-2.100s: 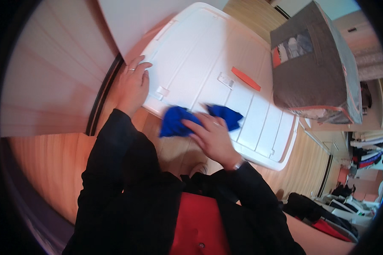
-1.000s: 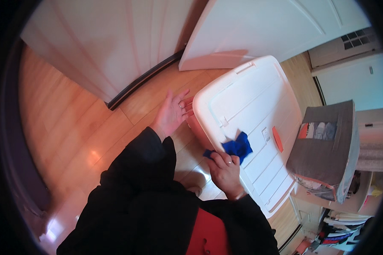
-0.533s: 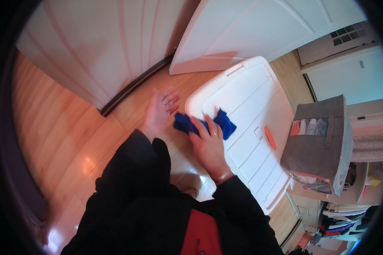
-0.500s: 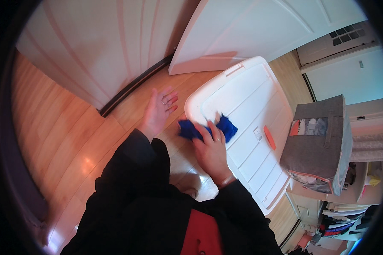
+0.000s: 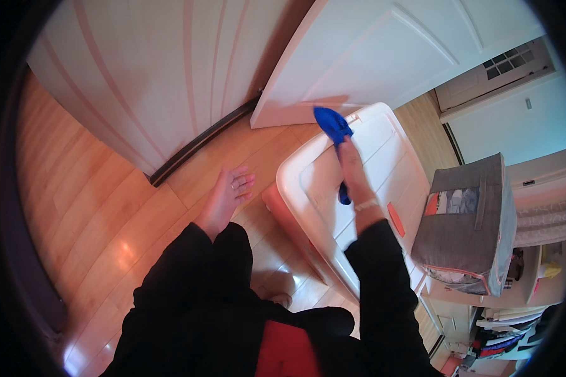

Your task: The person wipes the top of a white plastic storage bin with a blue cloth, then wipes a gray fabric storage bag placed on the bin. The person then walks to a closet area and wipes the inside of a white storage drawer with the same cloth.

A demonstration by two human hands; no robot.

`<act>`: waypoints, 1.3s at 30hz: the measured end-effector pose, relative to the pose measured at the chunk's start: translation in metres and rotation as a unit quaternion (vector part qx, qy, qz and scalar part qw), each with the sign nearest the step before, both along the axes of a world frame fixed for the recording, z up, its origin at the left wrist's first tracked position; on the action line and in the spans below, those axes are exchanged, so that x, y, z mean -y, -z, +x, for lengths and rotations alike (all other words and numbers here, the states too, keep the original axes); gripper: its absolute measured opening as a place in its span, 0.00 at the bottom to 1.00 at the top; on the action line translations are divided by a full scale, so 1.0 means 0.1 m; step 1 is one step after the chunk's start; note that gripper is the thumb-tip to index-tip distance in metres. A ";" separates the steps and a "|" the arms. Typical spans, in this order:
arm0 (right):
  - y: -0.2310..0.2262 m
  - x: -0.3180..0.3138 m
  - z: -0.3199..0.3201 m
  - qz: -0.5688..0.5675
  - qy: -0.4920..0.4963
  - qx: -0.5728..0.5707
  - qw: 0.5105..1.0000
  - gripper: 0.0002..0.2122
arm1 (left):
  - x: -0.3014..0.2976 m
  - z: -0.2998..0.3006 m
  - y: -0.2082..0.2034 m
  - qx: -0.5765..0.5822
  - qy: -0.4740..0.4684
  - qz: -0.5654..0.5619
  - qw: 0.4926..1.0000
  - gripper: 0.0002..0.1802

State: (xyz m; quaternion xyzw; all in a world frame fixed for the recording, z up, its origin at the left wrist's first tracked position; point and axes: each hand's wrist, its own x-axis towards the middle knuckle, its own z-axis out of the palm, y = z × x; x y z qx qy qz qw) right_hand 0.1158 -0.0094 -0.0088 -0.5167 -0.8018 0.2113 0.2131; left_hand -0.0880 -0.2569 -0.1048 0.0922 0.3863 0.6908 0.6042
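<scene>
Held a blue cloth (image 5: 332,122) in the right hand, (image 5: 353,167) over the white lid, (image 5: 393,138) with one flap ahead of the fingers and a scrap below the palm. Could not tell, with the fingertips hidden, how tightly closed around the cloth. Kept the left hand (image 5: 225,196) empty and half open, fingers slightly curled, above the floor (image 5: 176,217) and left of the lid. Looked soft, limp and light, hardly fragile, prone to bunching and sliding; seemed best gripped by a gathered middle or pressed under spread fingers. Half a second earlier, lay just right of the left hand, across the lid's near-left edge; now reached well ahead of that hand, toward the door. (image 5: 365,69)
</scene>
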 end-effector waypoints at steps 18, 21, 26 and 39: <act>-0.24 1.82 0.57 0.046 -0.284 0.029 0.957 0.12 | -0.81 0.10 -0.67 -0.293 0.041 0.011 0.955 0.29; -0.53 1.66 0.87 -0.190 -0.064 -0.162 0.966 0.10 | -0.88 0.21 -0.72 -0.321 0.084 -0.013 0.943 0.26; -0.90 0.82 0.95 -0.127 0.104 -0.435 0.885 0.10 | -1.27 0.38 -0.59 -0.456 0.142 -0.048 0.877 0.24; -0.25 0.73 0.25 0.191 -0.270 0.158 0.930 0.13 | -1.44 0.31 -0.70 -0.569 0.120 -0.114 0.806 0.23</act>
